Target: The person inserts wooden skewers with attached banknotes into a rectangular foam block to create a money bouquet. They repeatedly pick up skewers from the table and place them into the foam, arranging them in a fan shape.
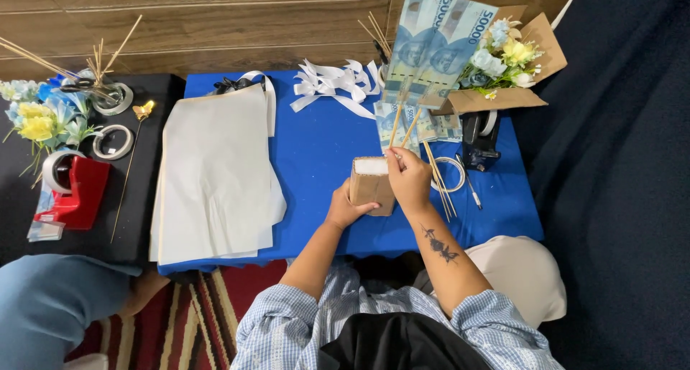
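My left hand (346,209) grips the lower left side of a small brown block with a white top (371,184), held over the blue table (316,154). My right hand (407,177) pinches thin wooden sticks (402,125) that carry blue banknotes (435,43), their lower ends at the block's top. The notes fan upward toward the wall.
A stack of white paper (215,172) lies at the left, white ribbon bows (330,82) at the back. A cardboard box of flowers (503,61), a black tape dispenser (478,140), loose sticks and a pen (468,183) are at the right. A red tape dispenser (75,194) sits on the black side table.
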